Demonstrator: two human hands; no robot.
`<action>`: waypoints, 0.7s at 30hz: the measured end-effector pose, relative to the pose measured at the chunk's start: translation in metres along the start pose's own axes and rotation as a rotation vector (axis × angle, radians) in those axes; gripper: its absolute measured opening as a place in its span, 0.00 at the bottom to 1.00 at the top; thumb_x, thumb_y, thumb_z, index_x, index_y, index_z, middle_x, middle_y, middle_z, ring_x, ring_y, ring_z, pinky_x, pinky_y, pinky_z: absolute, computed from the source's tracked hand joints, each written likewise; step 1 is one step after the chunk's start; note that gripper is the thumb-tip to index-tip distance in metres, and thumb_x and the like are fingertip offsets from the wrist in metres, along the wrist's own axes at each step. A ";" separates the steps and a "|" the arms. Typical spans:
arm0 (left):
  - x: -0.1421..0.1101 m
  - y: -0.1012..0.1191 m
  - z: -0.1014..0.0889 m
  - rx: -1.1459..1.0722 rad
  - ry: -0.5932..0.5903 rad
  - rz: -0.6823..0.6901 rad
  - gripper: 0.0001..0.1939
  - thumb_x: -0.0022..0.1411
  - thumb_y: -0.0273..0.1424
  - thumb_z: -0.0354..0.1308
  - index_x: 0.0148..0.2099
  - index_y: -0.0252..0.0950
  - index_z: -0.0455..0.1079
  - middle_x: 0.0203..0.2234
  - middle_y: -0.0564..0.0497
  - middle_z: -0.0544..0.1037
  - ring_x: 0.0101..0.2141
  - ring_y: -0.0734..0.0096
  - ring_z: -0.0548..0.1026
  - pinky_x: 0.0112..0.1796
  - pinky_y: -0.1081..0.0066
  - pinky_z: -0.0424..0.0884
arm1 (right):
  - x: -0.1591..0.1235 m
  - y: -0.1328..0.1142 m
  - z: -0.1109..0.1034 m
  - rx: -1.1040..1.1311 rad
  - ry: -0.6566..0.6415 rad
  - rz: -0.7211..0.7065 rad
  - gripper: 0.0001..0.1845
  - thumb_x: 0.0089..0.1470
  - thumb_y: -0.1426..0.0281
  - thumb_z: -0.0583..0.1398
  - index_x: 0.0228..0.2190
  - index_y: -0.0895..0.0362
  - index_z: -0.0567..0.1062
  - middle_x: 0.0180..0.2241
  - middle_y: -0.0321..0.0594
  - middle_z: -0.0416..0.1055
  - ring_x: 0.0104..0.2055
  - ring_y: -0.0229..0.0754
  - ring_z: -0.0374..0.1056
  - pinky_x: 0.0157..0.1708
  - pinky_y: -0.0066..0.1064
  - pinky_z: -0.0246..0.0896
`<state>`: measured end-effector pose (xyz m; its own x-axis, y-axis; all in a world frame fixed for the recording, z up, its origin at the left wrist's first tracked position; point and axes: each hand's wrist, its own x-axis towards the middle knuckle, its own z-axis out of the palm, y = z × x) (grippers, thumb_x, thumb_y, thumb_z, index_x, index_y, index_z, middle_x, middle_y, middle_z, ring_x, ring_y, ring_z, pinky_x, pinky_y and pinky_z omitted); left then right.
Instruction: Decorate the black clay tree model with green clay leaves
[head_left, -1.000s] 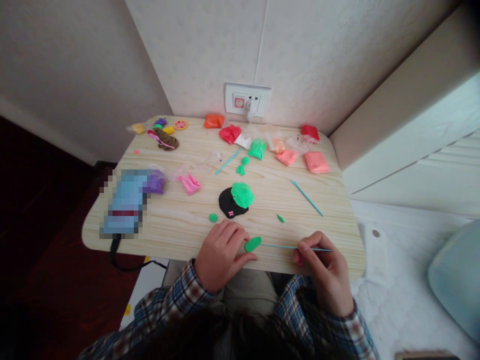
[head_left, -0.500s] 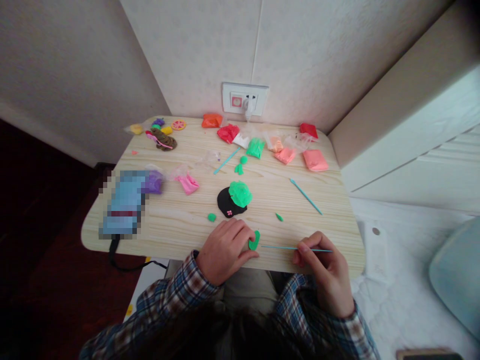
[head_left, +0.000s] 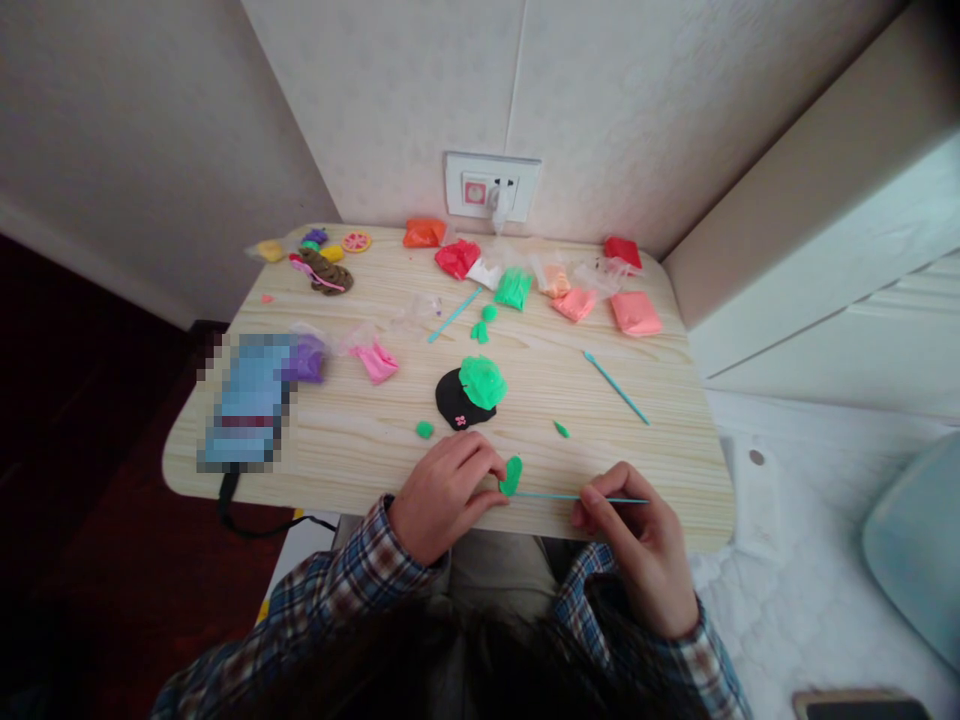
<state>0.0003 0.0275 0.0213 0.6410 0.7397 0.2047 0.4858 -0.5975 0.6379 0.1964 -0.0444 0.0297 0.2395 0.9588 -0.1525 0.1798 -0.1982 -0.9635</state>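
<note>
My left hand pinches the left edge of a flat green clay oval near the table's front edge. A thin blue clay tool lies between the thumb and fingers of my right hand, its tip at the oval's lower edge. Just beyond my left hand sits a black clay piece with a small pink flower shape, and a crinkled green clay lump rests on it. A small green clay ball is to the left, and a pointed green clay bit to the right.
Bags of coloured clay, such as green and pink, lie across the wooden table. Two more blue tools lie there. A brown clay piece is at the far left, and a blurred-out device with a cable nearer.
My right hand has moved left, bringing the tool's tip from just right of the green oval to its lower edge. My left hand still holds the oval.
</note>
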 end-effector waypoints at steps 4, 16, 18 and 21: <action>0.000 -0.001 0.000 -0.049 0.011 -0.020 0.10 0.53 0.28 0.64 0.36 0.34 0.66 0.33 0.50 0.71 0.36 0.66 0.69 0.39 0.67 0.67 | 0.001 0.000 0.000 -0.028 0.000 -0.011 0.14 0.53 0.60 0.58 0.22 0.56 0.67 0.18 0.33 0.67 0.21 0.33 0.63 0.22 0.23 0.58; 0.001 0.000 -0.005 -0.155 -0.023 -0.085 0.08 0.53 0.24 0.62 0.36 0.35 0.67 0.34 0.51 0.71 0.37 0.68 0.70 0.40 0.68 0.67 | 0.000 0.000 0.000 0.025 0.015 0.002 0.14 0.53 0.60 0.59 0.22 0.56 0.66 0.18 0.33 0.66 0.21 0.32 0.62 0.22 0.22 0.57; 0.002 0.001 -0.006 -0.169 -0.031 -0.090 0.10 0.52 0.23 0.64 0.37 0.34 0.67 0.35 0.50 0.71 0.38 0.67 0.70 0.41 0.68 0.67 | 0.000 0.001 -0.002 0.058 0.017 0.002 0.14 0.53 0.61 0.59 0.22 0.55 0.66 0.18 0.33 0.66 0.21 0.32 0.62 0.22 0.22 0.57; 0.004 0.001 -0.007 -0.171 -0.039 -0.083 0.14 0.50 0.24 0.65 0.40 0.34 0.67 0.37 0.48 0.71 0.39 0.66 0.70 0.42 0.67 0.68 | 0.000 0.001 -0.004 0.065 0.008 0.009 0.14 0.53 0.61 0.59 0.22 0.55 0.66 0.18 0.33 0.66 0.22 0.32 0.61 0.22 0.23 0.57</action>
<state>-0.0004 0.0317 0.0278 0.6273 0.7696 0.1194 0.4318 -0.4713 0.7691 0.2007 -0.0450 0.0296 0.2486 0.9554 -0.1592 0.1151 -0.1923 -0.9746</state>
